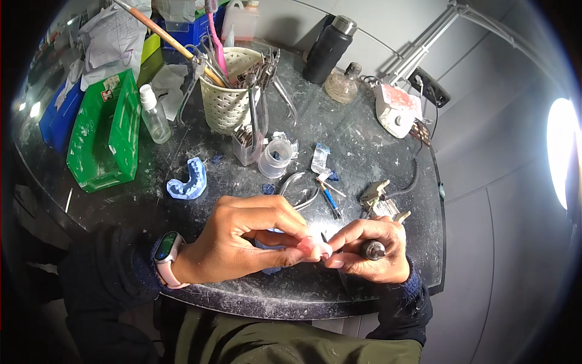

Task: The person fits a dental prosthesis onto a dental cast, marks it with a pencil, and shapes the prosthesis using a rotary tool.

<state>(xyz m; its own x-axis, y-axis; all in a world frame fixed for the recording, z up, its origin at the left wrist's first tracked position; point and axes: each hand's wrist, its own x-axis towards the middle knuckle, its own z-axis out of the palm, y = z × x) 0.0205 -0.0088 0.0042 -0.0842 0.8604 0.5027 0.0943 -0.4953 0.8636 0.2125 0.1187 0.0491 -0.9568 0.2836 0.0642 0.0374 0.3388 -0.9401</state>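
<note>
Over the near middle of the table, both my hands meet around a small pink piece [310, 247] that looks like dental acrylic. My left hand [245, 239], with a watch on its wrist, pinches it between thumb and fingers. A dark tool with a rounded end [373, 250] is gripped in my right hand [373, 239]. Its slim tip is close to the pink piece; whether they touch I cannot tell. Part of a blue object [271, 267] shows beneath my left hand. Left of the hands lies a blue horseshoe-shaped dental mould [189, 180].
A white basket [225, 112] of pliers and tools stands behind, near a green bin [100, 145] and spray bottle [156, 118]. Curved metal pliers [303, 197] and a blue-handled tool [330, 199] lie beyond my hands. A black bottle [330, 48] and white control box [397, 112] are farther back.
</note>
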